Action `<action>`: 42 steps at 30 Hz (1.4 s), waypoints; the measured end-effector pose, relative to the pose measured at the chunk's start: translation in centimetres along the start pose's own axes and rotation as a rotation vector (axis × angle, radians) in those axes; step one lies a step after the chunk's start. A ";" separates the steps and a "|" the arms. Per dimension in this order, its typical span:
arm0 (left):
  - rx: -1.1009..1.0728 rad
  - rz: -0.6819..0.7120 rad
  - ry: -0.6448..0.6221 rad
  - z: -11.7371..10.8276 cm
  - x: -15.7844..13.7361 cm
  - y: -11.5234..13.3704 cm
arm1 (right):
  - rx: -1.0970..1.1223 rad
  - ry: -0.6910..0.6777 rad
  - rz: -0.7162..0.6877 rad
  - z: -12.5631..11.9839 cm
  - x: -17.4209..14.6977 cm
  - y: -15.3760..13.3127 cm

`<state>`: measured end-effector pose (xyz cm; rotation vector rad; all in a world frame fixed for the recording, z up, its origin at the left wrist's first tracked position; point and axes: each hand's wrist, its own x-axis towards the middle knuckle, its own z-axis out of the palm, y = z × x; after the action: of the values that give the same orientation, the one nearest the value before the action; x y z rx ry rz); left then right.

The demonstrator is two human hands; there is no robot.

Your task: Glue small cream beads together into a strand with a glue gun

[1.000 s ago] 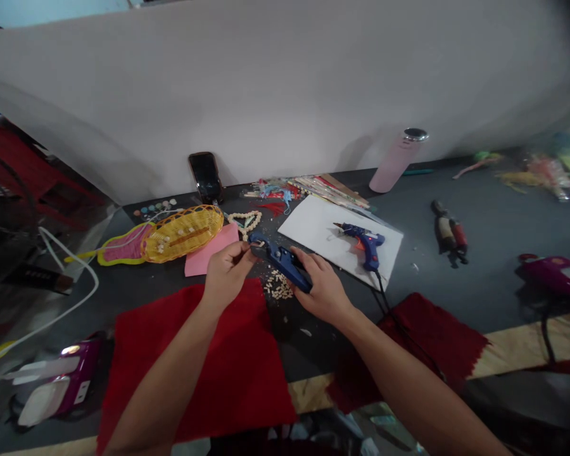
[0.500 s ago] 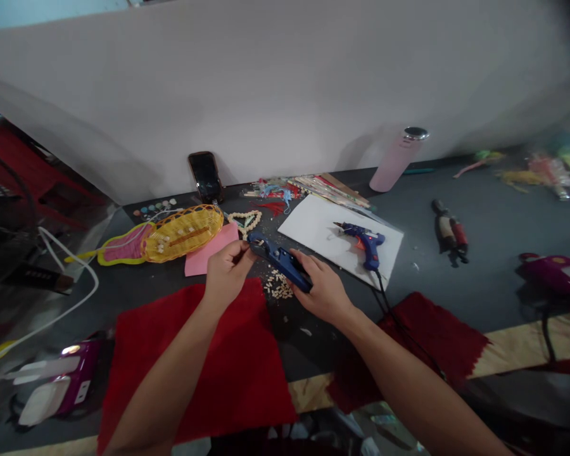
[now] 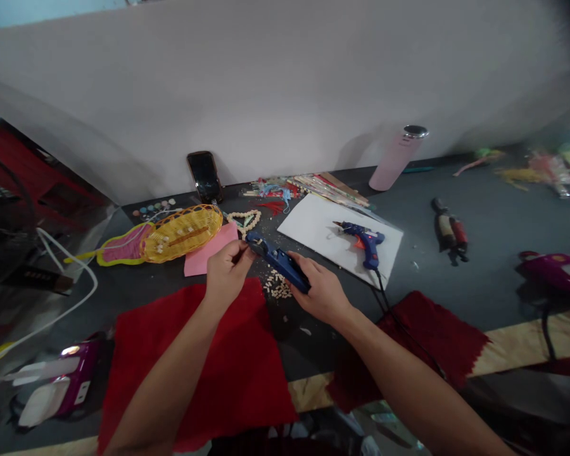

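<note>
My right hand [image 3: 322,285] is wrapped round the handles of blue cutting pliers [image 3: 281,261], whose head points up and left. At the jaws, the closed fingertips of my left hand [image 3: 228,269] pinch something too small to make out. Beneath the pliers lies a scatter of short pale wooden pieces [image 3: 278,286]. Just behind the jaws rests a ring of pale wooden bits [image 3: 251,220]. A pink sheet [image 3: 204,258] lies beside my left hand, and a red cloth [image 3: 237,361] spreads under my left forearm.
A yellow basket [image 3: 183,234] with small pieces stands at left, near a propped phone [image 3: 205,177]. A blue glue gun [image 3: 365,240] lies on a white board [image 3: 313,221], its cord running forward. Farther right are a pink bottle [image 3: 396,161], other pliers [image 3: 449,231] and a purple power strip [image 3: 553,273].
The handles of the pliers have come closer together in my right hand. Both hands stay in almost the same place.
</note>
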<state>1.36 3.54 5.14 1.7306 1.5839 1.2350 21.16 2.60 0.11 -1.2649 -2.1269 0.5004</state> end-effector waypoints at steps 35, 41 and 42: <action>0.196 0.084 0.018 0.0 -0.7 -0.1 | -0.190 -0.073 0.067 0.2 -0.4 -0.9; 0.183 0.066 -0.048 -0.4 -0.5 0.4 | -0.142 -0.080 0.035 0.6 -0.2 -0.2; 0.170 0.057 -0.061 -0.5 -0.4 0.4 | -0.140 -0.084 0.039 0.6 -0.2 -0.2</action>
<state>1.19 2.94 5.62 1.9121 1.6549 1.0904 20.66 2.30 -0.25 -1.3866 -2.2445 0.4339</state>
